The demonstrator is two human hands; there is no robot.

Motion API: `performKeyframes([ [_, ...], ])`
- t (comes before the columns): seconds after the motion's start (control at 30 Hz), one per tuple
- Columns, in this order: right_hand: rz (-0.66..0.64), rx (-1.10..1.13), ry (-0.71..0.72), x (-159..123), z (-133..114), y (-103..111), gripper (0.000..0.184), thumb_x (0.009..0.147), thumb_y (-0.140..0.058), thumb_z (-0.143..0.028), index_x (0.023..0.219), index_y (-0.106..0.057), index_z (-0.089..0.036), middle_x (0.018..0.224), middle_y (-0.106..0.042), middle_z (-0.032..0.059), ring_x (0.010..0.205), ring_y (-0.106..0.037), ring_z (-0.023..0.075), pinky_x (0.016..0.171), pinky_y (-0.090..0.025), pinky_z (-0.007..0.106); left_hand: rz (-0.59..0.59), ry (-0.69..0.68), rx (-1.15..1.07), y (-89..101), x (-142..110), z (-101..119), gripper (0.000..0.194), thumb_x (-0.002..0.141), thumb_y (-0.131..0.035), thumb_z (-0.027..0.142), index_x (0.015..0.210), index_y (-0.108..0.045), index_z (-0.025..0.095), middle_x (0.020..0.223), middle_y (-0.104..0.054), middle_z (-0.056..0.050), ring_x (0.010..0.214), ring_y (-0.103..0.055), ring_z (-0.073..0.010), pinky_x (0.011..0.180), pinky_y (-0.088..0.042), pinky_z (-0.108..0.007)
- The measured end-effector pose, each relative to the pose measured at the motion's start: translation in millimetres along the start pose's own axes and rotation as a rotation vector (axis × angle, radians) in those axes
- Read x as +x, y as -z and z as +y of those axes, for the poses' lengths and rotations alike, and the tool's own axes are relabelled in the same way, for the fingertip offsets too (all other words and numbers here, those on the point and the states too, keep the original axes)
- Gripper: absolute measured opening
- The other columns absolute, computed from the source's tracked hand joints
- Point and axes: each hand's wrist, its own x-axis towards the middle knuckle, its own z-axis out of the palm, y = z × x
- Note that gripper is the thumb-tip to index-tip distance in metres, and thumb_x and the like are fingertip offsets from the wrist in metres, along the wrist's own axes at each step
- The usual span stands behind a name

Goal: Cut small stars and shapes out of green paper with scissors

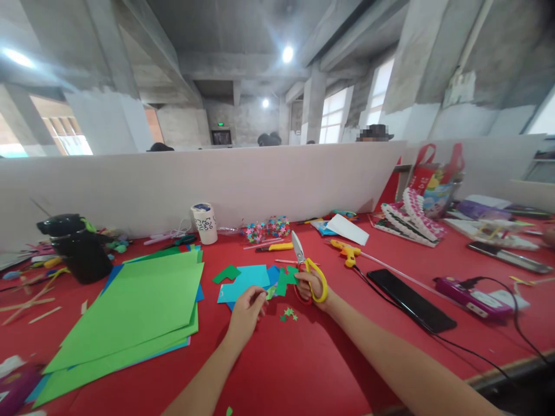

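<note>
My right hand (310,284) is closed around scissors (321,282) with yellow and red handles, their blades pointing up and away from me. Its fingertips also pinch a notched piece of dark green paper (282,283). To the left, my left hand (248,307) has its fingertips drawn together; whatever may be in them is too small to make out. Small green paper stars (288,314) lie on the red table between and below my hands. Blue paper pieces (251,278) and a dark green paper scrap (226,274) lie just beyond my left hand.
A stack of light green sheets (134,306) and a black bottle (77,248) stand left. Farther back are a white cup (203,223), a yellow cutter (280,247) and star decorations (266,229). Rightward lie a glue gun (347,251), its cord and a phone (410,299). A white partition (243,179) rises behind.
</note>
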Motion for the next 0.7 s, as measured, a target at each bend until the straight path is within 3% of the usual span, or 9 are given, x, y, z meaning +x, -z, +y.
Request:
performKeyframes([
  [0.27, -0.034, -0.068, 0.039, -1, 4, 1, 0.028, 0.092, -0.057, -0.028, 0.118, -0.056, -0.017, 0.117, -0.060, 0.0079, 0.094, -0.062, 0.0226, 0.078, -0.053, 0.042, -0.034, 0.034, -0.060, -5.5, 12, -2, 0.032, 0.071, -0.059, 0.046, 0.084, -0.056, 0.016, 0.063, -0.058, 0.003, 0.044, -0.051, -0.0093, 0.041, -0.037, -0.021],
  [0.5, -0.081, -0.245, 0.060, -14, 5, -10, 0.027, 0.092, -0.056, -0.028, 0.116, -0.057, -0.016, 0.114, -0.061, 0.0074, 0.091, -0.063, 0.0214, 0.075, -0.054, 0.040, -0.100, 0.150, -0.160, -16.6, 19, -3, 0.048, 0.063, -0.065, 0.053, 0.091, -0.055, 0.015, 0.059, -0.055, 0.005, 0.037, -0.053, -0.0105, 0.035, -0.036, -0.021],
  [0.6, -0.145, -0.348, 0.092, -29, -4, -23, 0.022, 0.093, -0.056, -0.029, 0.110, -0.060, -0.016, 0.105, -0.064, 0.0055, 0.082, -0.065, 0.0186, 0.070, -0.055, 0.036, -0.138, 0.199, -0.217, -14.6, 11, 3, 0.045, 0.064, -0.065, 0.052, 0.088, -0.056, 0.015, 0.059, -0.058, 0.003, 0.042, -0.057, -0.0126, 0.038, -0.040, -0.022],
  [0.7, -0.182, -0.427, 0.140, -45, -15, -41, 0.016, 0.093, -0.056, -0.028, 0.095, -0.062, -0.013, 0.080, -0.064, -0.0006, 0.057, -0.060, 0.0104, 0.051, -0.052, 0.024, -0.175, 0.269, -0.312, -8.6, 3, 11, 0.039, 0.067, -0.066, 0.046, 0.089, -0.056, 0.015, 0.061, -0.064, 0.000, 0.048, -0.062, -0.0147, 0.045, -0.045, -0.023],
])
